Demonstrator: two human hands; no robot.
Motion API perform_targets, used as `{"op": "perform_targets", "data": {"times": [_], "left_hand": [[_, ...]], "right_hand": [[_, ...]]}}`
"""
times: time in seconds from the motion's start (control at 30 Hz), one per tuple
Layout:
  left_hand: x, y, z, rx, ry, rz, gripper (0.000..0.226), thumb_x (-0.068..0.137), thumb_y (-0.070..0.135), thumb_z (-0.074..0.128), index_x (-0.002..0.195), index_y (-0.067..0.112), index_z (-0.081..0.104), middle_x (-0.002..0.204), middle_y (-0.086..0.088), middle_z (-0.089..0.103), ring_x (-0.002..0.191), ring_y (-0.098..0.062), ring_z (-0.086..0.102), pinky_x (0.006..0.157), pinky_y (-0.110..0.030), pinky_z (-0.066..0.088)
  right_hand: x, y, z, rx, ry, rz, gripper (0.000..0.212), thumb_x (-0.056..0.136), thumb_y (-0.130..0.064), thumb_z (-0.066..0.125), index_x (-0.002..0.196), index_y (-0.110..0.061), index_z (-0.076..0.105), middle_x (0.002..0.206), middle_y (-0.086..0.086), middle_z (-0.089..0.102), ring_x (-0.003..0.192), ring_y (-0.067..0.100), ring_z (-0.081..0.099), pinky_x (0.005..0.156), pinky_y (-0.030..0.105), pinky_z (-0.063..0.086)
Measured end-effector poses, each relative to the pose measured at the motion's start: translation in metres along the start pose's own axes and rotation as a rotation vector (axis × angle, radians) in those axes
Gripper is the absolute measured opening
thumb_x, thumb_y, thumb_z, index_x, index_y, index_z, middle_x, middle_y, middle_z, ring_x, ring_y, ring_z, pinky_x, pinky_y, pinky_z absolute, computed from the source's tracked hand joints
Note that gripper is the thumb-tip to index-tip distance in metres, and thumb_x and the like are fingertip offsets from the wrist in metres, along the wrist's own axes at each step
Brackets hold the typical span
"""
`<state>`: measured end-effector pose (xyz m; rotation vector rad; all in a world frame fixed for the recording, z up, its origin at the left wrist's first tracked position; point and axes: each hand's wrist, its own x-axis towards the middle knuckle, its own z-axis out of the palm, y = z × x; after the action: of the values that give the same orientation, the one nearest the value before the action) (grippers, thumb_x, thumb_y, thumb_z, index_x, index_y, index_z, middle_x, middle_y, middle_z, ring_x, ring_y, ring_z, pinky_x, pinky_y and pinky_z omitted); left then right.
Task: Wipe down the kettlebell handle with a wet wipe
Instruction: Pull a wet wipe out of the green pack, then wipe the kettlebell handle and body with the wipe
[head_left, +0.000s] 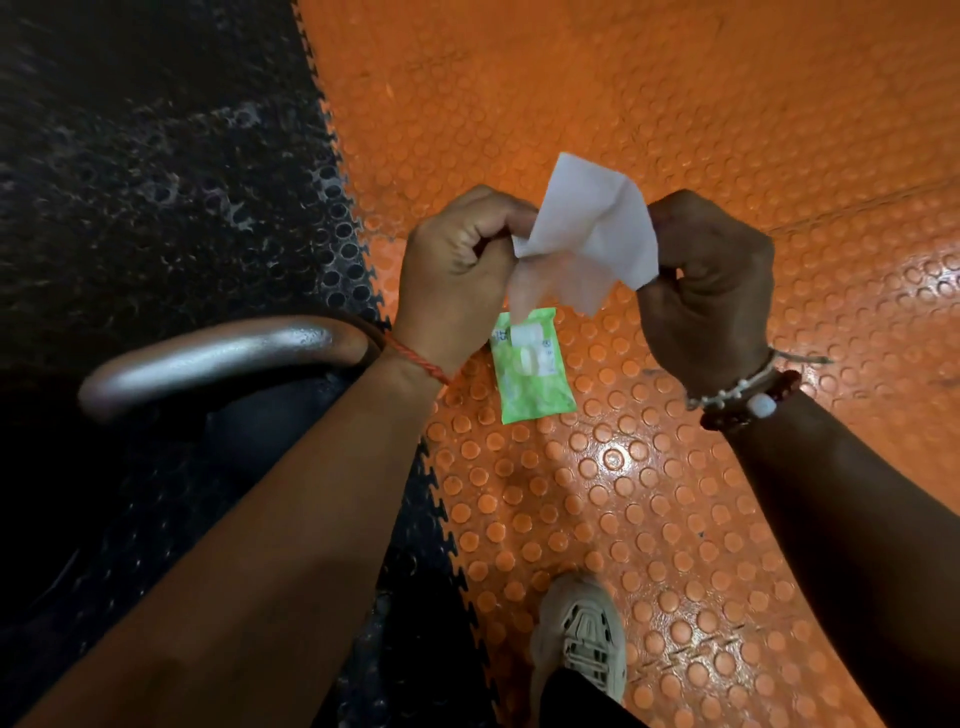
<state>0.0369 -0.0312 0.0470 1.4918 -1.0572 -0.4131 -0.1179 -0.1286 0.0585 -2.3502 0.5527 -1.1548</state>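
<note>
Wet wipe (587, 234) pinched by fingers (496, 210) of left hand (457, 275) and right hand (711, 291), above green pack (532, 379) with white showing.

a gym or weights room, by the look of the floor: glossy orange rubber floor tiles with raised round studs (675, 130) lock by jagged toothed edges into black perforated rubber mats (156, 182). on the black side stands a dark kettlebell (270, 415) with a thick curved silver metal handle (208, 358). a beige sports shoe (582, 639) rests on the orange.

The left forearm (311, 493) hides one end of the kettlebell handle (218, 358).
</note>
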Motion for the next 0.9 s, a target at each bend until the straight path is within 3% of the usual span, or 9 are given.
{"op": "perform_targets", "data": {"times": [0.1,0.33,0.5,0.6,0.73,0.8,0.9], "left_hand": [[0.003,0.007,-0.003,-0.149,0.040,-0.075,0.035,0.081,-0.019,0.049,0.073,0.006,0.071,0.087,-0.003,0.066,0.084,-0.016,0.065,0.071,-0.034,0.051],[0.007,0.033,-0.020,-0.413,0.008,-0.265,0.040,0.080,-0.008,0.043,0.078,0.013,0.077,0.087,-0.013,0.070,0.087,-0.029,0.062,0.076,-0.037,0.049],[0.001,0.064,-0.037,-0.477,0.002,-0.302,0.030,0.081,0.014,0.045,0.083,0.008,0.074,0.086,-0.003,0.071,0.085,-0.016,0.064,0.070,-0.032,0.051],[-0.003,0.074,-0.047,-0.340,0.011,-0.219,0.016,0.082,0.017,0.063,0.096,0.017,0.072,0.095,-0.003,0.066,0.085,-0.022,0.057,0.077,-0.039,0.049],[-0.010,0.084,-0.058,-0.289,-0.016,-0.280,0.048,0.080,0.009,0.067,0.124,0.016,0.052,0.104,-0.002,0.060,0.090,-0.019,0.056,0.083,-0.038,0.051],[-0.019,0.088,-0.060,-0.314,-0.053,-0.425,0.043,0.076,0.012,0.068,0.118,0.011,0.057,0.100,-0.005,0.065,0.092,-0.019,0.062,0.084,-0.037,0.053],[-0.033,0.091,-0.066,-0.248,-0.077,-0.480,0.008,0.086,0.004,0.065,0.087,0.012,0.065,0.086,-0.008,0.068,0.079,-0.017,0.064,0.076,-0.034,0.053]], "right_hand": [[0.006,-0.009,-0.003,-0.010,0.016,0.011,0.024,0.078,0.016,0.061,0.076,-0.004,0.074,0.076,0.012,0.065,0.073,0.005,0.054,0.067,0.006,0.035],[0.023,-0.029,-0.004,0.348,-0.032,0.284,0.038,0.073,0.014,0.044,0.088,-0.006,0.072,0.080,0.010,0.065,0.073,0.022,0.060,0.067,0.032,0.047],[0.034,-0.050,-0.016,0.791,-0.090,0.468,0.032,0.086,0.003,0.043,0.085,-0.005,0.074,0.083,0.018,0.054,0.078,0.030,0.060,0.068,0.040,0.051],[0.040,-0.066,-0.019,0.722,-0.130,0.506,0.023,0.087,-0.001,0.049,0.089,-0.006,0.072,0.082,0.011,0.054,0.077,0.026,0.060,0.065,0.038,0.055],[0.044,-0.087,-0.020,0.551,-0.131,0.488,0.022,0.085,-0.003,0.054,0.093,-0.014,0.072,0.085,0.002,0.056,0.078,0.019,0.062,0.061,0.036,0.057],[0.045,-0.096,-0.018,0.507,-0.112,0.491,0.023,0.084,-0.004,0.056,0.097,-0.016,0.072,0.084,-0.002,0.055,0.076,0.018,0.059,0.062,0.040,0.057],[0.044,-0.105,-0.016,0.542,-0.116,0.565,0.042,0.082,-0.003,0.059,0.121,-0.019,0.060,0.083,-0.007,0.053,0.069,0.013,0.056,0.062,0.040,0.053]]}}
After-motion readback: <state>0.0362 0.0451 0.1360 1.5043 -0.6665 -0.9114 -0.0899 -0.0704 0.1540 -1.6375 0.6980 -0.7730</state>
